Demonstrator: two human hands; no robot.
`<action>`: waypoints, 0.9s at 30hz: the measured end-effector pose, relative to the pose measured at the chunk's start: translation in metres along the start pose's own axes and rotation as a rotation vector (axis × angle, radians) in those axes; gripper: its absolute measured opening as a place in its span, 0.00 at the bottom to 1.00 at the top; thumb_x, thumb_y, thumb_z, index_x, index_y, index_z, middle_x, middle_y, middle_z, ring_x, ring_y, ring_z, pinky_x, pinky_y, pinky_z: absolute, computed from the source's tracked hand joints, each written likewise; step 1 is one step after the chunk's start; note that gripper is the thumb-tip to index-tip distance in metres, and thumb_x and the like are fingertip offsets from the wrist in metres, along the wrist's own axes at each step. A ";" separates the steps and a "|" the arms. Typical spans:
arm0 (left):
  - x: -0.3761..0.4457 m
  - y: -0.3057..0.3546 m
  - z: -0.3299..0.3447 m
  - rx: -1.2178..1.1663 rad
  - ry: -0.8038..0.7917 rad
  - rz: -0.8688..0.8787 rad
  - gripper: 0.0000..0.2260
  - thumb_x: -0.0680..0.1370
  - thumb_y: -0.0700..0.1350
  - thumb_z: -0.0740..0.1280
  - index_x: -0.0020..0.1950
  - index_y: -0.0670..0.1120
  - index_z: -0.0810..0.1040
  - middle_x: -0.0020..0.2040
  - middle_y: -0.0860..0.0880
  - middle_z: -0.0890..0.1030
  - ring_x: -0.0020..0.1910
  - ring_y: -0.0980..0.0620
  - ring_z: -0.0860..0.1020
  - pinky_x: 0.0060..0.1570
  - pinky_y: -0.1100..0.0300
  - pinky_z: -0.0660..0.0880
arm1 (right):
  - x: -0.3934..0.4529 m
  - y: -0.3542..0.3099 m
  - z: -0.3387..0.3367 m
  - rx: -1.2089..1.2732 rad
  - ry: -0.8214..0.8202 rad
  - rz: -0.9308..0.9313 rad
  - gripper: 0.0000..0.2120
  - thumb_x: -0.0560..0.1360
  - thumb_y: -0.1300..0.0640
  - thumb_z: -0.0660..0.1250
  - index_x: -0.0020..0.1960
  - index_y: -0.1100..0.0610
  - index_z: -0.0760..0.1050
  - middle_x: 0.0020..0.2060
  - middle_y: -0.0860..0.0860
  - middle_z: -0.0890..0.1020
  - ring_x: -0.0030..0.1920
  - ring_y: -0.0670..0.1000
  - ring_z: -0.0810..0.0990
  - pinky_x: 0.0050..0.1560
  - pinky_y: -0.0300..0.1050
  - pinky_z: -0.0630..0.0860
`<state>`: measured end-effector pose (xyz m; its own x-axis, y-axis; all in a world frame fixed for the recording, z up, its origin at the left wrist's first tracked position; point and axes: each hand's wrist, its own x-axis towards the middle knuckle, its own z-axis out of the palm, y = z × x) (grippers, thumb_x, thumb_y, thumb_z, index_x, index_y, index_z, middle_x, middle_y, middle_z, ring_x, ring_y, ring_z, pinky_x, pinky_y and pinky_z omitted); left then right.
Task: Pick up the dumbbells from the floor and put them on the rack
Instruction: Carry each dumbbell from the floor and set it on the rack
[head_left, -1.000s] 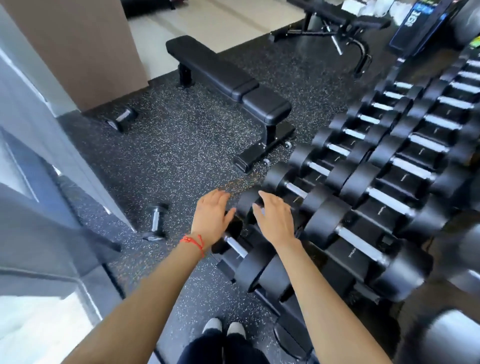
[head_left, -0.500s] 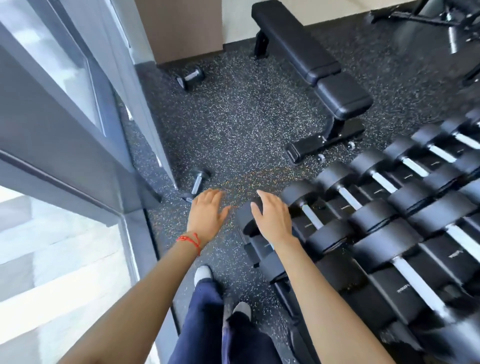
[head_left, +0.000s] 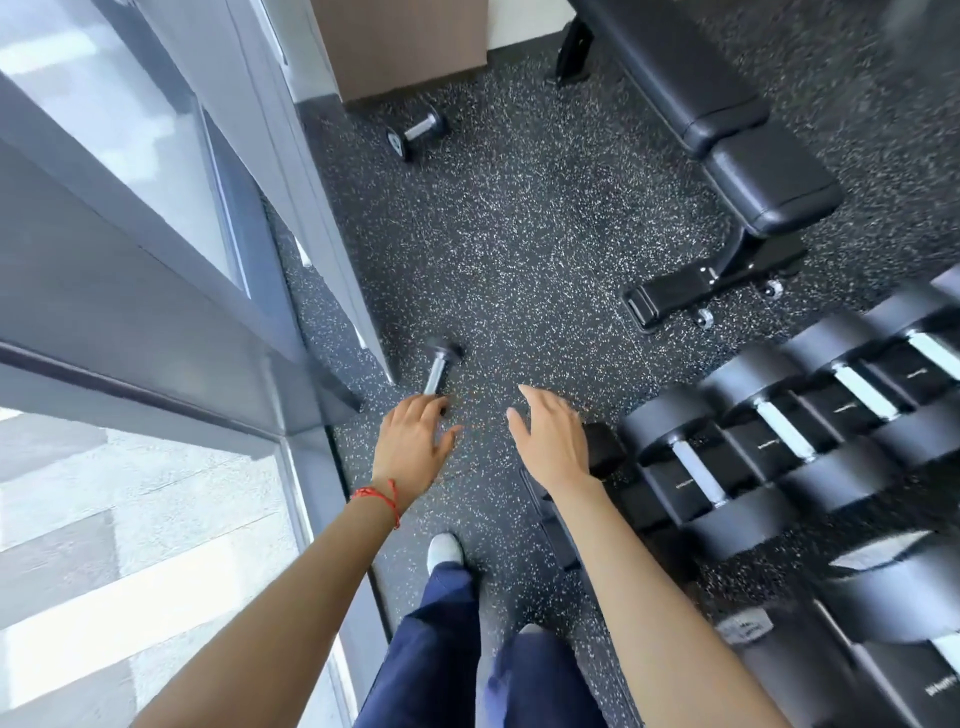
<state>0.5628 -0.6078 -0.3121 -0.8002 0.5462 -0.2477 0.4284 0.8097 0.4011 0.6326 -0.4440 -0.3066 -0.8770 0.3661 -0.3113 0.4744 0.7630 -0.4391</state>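
Near dumbbell (head_left: 439, 370) lies on the speckled floor (head_left: 519, 234) just off the corner of the window frame (head_left: 291, 291), long axis running roughly away from the person with a slight lean to the right at the far end; chrome handle exposed, near head partly hidden behind the left hand (head_left: 410, 441). That hand hangs above it in the view, fingers straight and spread, holding nothing. I can't tell whether the fingertips touch the near head or just overlap it from this angle. Right hand (head_left: 550, 441) is likewise flat and empty, hovering over bare floor between the dumbbell and the rack (head_left: 558, 540), clearly farther from the handle than the left. So my read: left hand is the one to take it, dropping forward and slightly right, and since the handle points nearly straight away from the person, the wrist needs to turn so the fingers wrap across the bar rather than along it. Second dumbbell (head_left: 415, 132) sits well apart further up the floor, near the brown wall panel (head_left: 400, 47), axis tilted diagonally. Rack is to the person's right, loaded with larger black dumbbells. Flat bench (head_left: 717, 119) stands beyond it. Neither floor dumbbell lifted yet.
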 end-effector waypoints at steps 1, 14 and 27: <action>0.008 -0.005 -0.001 0.004 -0.015 -0.007 0.20 0.78 0.50 0.61 0.66 0.40 0.70 0.65 0.42 0.74 0.66 0.42 0.69 0.66 0.48 0.64 | 0.008 -0.002 0.002 0.002 -0.005 0.003 0.22 0.80 0.50 0.54 0.71 0.58 0.63 0.68 0.55 0.71 0.68 0.55 0.69 0.69 0.52 0.64; 0.088 -0.040 0.017 -0.081 -0.053 -0.186 0.20 0.77 0.51 0.61 0.65 0.40 0.72 0.64 0.41 0.76 0.65 0.41 0.71 0.66 0.47 0.66 | 0.118 -0.004 0.023 0.017 -0.145 -0.046 0.22 0.80 0.51 0.54 0.71 0.58 0.62 0.69 0.55 0.70 0.69 0.54 0.68 0.68 0.48 0.62; 0.173 -0.075 0.104 -0.249 -0.031 -0.383 0.31 0.73 0.59 0.50 0.63 0.37 0.74 0.61 0.39 0.77 0.62 0.40 0.73 0.64 0.49 0.67 | 0.237 0.032 0.100 -0.046 -0.251 -0.131 0.22 0.80 0.50 0.54 0.71 0.57 0.61 0.69 0.53 0.70 0.69 0.53 0.67 0.69 0.50 0.65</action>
<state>0.4362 -0.5517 -0.4763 -0.8668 0.2267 -0.4442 -0.0128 0.8803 0.4742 0.4473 -0.3864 -0.4790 -0.8815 0.1241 -0.4556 0.3495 0.8203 -0.4527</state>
